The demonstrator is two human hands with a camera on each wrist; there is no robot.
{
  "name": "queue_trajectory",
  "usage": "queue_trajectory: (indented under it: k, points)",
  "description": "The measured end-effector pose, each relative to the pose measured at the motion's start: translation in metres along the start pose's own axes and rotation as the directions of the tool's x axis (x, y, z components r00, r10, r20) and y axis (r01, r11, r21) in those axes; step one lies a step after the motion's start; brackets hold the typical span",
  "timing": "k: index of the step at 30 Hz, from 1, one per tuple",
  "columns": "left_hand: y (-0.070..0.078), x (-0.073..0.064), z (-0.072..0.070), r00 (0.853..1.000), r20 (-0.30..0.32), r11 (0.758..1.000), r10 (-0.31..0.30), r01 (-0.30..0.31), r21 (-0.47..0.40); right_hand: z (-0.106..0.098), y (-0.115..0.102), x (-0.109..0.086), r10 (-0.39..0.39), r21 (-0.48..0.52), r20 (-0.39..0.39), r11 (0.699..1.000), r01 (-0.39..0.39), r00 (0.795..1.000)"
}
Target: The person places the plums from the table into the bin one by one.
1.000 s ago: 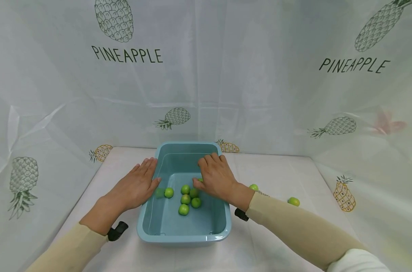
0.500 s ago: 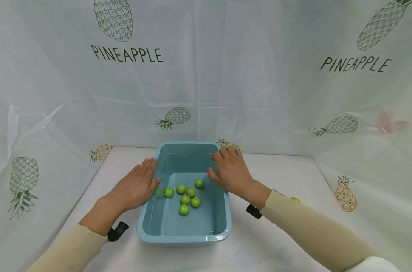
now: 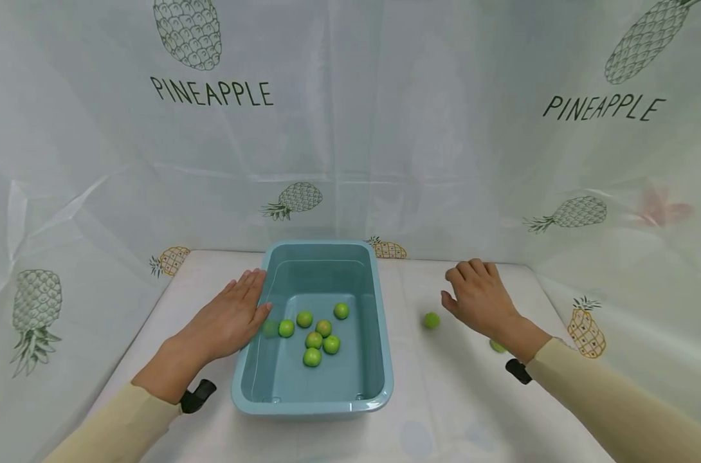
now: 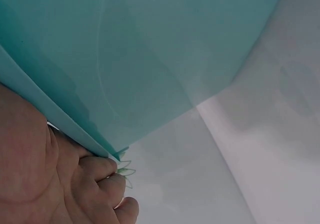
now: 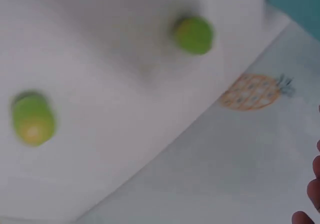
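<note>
A blue plastic tub [image 3: 312, 406] stands on the table with several small round green fruits [image 3: 312, 357] on its floor. My left hand [image 3: 226, 315] rests along the tub's left rim, fingers straight; in the left wrist view the palm and fingers [image 4: 95, 179] lie against the rim. Over the table to the right of the tub, my right hand [image 3: 480, 299] hangs with loosely bent fingers, holding nothing. One green fruit [image 3: 431, 320] lies left of it on the table. A second, longer yellow-green fruit [image 3: 498, 346] is partly hidden under the right wrist; the right wrist view shows both.
A white cloth covers the table [image 3: 437, 399], whose back edge meets a hanging pineapple-print sheet [image 3: 350, 141]. The sheet also closes off both sides. The tub's right rim [image 3: 384, 321] stands between the inside fruits and the two on the table.
My right hand has moved from over the tub rightward above the table. A fruit near the tub's back right has come into sight; several inside shifted slightly. The left hand has stayed put.
</note>
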State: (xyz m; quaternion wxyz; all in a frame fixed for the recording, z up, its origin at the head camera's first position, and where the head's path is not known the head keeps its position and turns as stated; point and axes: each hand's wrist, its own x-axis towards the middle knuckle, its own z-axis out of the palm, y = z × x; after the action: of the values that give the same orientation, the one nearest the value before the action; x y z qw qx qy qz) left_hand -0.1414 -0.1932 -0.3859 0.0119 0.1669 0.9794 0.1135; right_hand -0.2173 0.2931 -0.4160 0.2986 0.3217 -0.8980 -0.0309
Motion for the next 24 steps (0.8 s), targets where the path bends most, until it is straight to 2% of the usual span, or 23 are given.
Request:
queue_trajectory:
  k: [3,7,14,20,24]
  points:
    - [0.0,0.0,0.0,1.0,0.0,1.0,-0.003,0.003,-0.004,0.0,0.019,-0.02,-0.037,-0.046,0.041,0.998,0.039,0.998]
    - [0.0,0.0,0.001,1.0,0.002,1.0,-0.007,0.007,-0.005,-0.001,0.035,-0.044,-0.028,-0.063,0.133,0.997,0.037,0.991]
    - [0.0,0.0,0.002,1.0,-0.01,1.0,-0.005,0.005,-0.015,0.001,0.04,-0.091,0.003,-0.086,0.342,0.996,0.028,0.94]
    - [-0.001,-0.001,0.003,1.0,-0.014,1.0,0.002,-0.002,-0.021,0.005,0.044,-0.118,0.027,-0.161,0.408,0.986,0.042,0.913]
    - [-0.002,-0.001,0.003,1.0,-0.017,1.0,0.002,-0.002,-0.02,0.01,0.048,-0.129,0.039,-0.157,0.425,0.987,0.032,0.904]
